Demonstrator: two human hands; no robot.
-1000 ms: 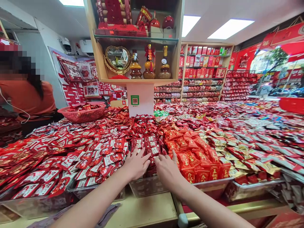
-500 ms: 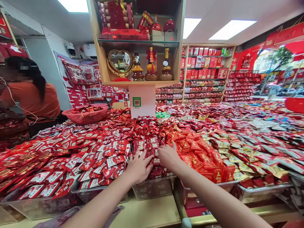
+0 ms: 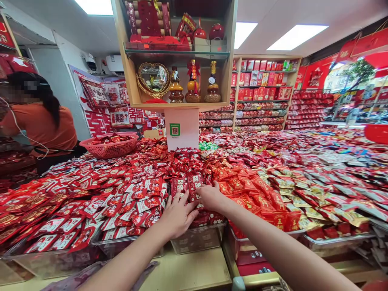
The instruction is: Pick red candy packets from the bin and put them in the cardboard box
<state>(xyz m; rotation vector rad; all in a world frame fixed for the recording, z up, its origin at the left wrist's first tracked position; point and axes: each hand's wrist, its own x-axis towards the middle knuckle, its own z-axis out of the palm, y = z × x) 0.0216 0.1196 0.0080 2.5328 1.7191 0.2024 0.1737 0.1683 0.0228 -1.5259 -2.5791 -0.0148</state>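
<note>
My left hand lies flat with fingers spread on a heap of dark red sweet packets in a clear plastic bin. My right hand rests just to its right on the same heap, fingers reaching into the packets; whether it holds one I cannot tell. Red-and-white packets fill the bin to the left, orange-red packets the bin to the right.
Wrapped sweets cover the whole counter. A pink basket of sweets stands at the back left, next to a person in an orange top. A wooden shelf unit with bottles and a QR sign rises behind the heap. Wall shelves hold red boxes.
My right hand has slid forward and left, farther up the heap of dark red packets. My left hand has stayed almost in place. The view shifted slightly.
</note>
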